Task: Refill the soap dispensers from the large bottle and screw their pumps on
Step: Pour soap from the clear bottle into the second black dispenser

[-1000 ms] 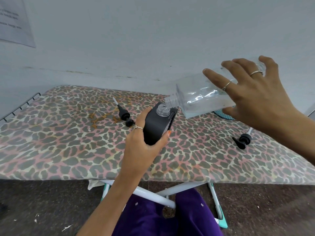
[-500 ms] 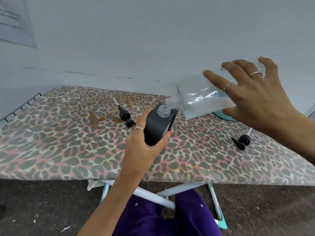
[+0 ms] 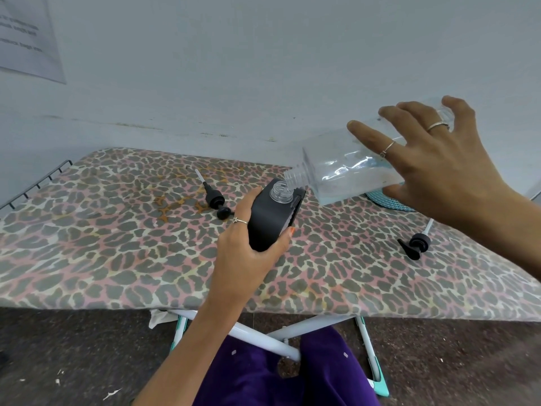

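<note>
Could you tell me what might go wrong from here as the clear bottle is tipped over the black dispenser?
1. The clear bottle has its mouth just beside the black dispenser's narrow open neck, so liquid may run down the outside onto the leopard-print board.
2. The left hand holds the dispenser tilted in the air, so it could spill as it fills.
3. The right hand grips the bottle with spread fingers; a slip seems possible.

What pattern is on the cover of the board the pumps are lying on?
The board cover has a leopard print: grey spots on pink and cream, clearest in the head view.
</note>
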